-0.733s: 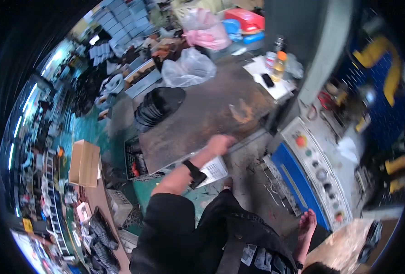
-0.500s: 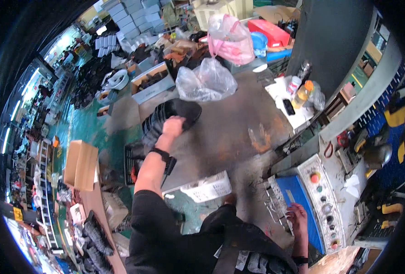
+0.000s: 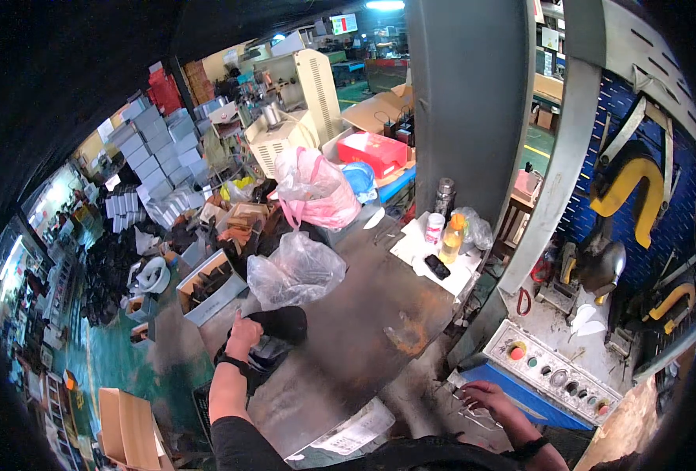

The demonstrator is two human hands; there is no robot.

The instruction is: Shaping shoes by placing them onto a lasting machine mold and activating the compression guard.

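At the left part of the dark worktable [image 3: 340, 345], my left hand [image 3: 244, 334] is over the left side of a stack of black, shoe-shaped pieces [image 3: 285, 323]. One finger stretches out and the others are partly hidden, with no firm grip on the stack visible. My right hand [image 3: 485, 396] hovers, loosely open with bent fingers apart, beside the control panel [image 3: 552, 373] of a machine. Nothing shows in it. Beyond the black stack lies a clear plastic bag [image 3: 297, 271].
A pink plastic bag [image 3: 316, 192], a red box [image 3: 371, 153] and a carton of dark pieces [image 3: 210, 289] stand at the back. A bottle [image 3: 452, 239] and black phone [image 3: 437, 267] rest on white card. A grey column [image 3: 466, 102] rises behind; a cardboard box [image 3: 124, 428] sits lower left.
The view has tilted up and swung right. My left hand's closed grasp on the black stack has loosened, one finger now extended. My right hand remains by the control panel.
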